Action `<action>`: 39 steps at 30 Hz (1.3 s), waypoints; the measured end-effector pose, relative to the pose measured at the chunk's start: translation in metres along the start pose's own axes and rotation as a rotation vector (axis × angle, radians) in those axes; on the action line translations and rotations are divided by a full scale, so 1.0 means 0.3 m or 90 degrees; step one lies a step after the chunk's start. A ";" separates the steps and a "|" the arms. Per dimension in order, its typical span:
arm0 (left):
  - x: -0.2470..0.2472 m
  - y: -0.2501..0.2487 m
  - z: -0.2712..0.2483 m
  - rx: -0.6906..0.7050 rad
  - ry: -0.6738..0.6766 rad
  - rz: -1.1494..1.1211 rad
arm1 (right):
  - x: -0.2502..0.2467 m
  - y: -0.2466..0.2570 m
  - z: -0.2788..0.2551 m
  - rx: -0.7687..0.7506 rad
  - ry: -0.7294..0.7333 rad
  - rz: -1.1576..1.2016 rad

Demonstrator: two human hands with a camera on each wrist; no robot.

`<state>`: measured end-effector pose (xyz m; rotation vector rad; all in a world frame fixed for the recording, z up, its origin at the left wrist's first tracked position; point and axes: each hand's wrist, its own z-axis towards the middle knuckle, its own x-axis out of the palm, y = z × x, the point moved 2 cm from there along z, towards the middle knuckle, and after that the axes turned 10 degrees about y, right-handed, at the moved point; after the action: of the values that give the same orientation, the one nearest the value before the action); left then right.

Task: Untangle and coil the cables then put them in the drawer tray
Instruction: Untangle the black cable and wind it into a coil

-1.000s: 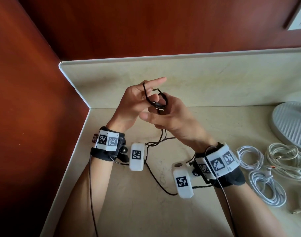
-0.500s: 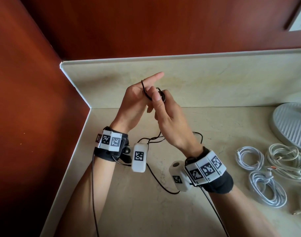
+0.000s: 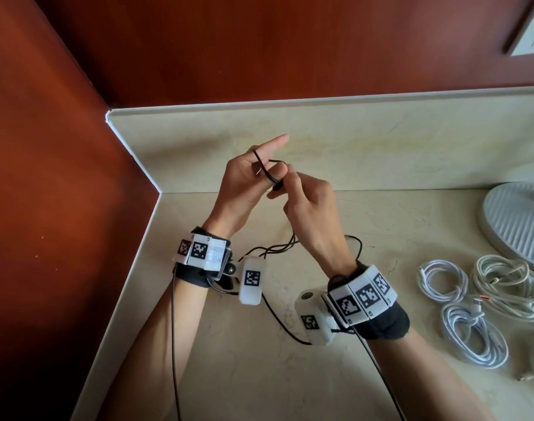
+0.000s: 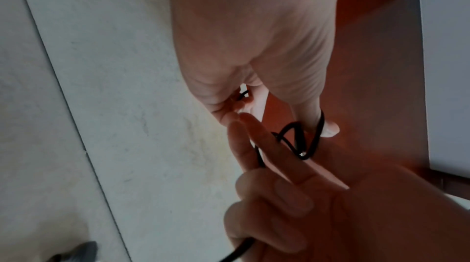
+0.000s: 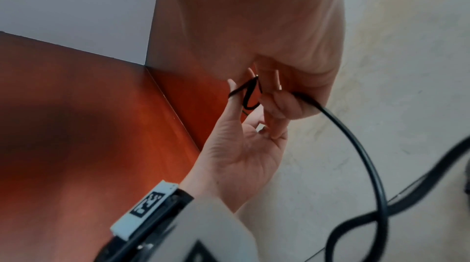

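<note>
A thin black cable point(image 3: 265, 170) is looped around the fingers of my left hand point(image 3: 268, 165), held up over the counter corner. The left index finger points straight out and the other fingers curl. My right hand point(image 3: 279, 189) pinches the same cable just right of those loops. In the left wrist view the loops point(image 4: 300, 139) wrap one left finger. In the right wrist view the black cable point(image 5: 356, 145) leaves my right hand point(image 5: 274, 99) and hangs down. Its slack point(image 3: 275, 247) lies tangled on the counter between my wrists. No drawer tray is in view.
Three coiled white cables point(image 3: 442, 281) point(image 3: 509, 287) point(image 3: 472, 338) lie on the beige counter point(image 3: 259, 375) at the right. A round ribbed white object point(image 3: 518, 220) sits behind them. A red-brown wooden wall point(image 3: 62, 208) bounds the counter on the left.
My right hand has turned and dropped lower right of the left fingers, carrying the cable around them. The left hand stays raised with its index finger out.
</note>
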<state>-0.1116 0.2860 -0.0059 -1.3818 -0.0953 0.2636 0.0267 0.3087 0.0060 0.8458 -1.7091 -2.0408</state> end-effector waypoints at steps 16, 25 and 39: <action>0.037 0.004 0.000 0.081 -0.101 0.064 | -0.003 -0.030 0.003 -0.132 -0.191 0.023; 0.062 0.002 0.000 0.079 -0.123 0.053 | -0.030 -0.039 0.010 -0.186 -0.268 0.040; 0.053 0.015 0.006 -0.001 -0.162 0.040 | -0.019 -0.007 0.001 -0.136 -0.233 0.280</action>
<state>-0.0971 0.2922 -0.0114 -1.3490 -0.2630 0.4913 0.0312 0.3128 0.0053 0.0177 -1.6253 -2.0917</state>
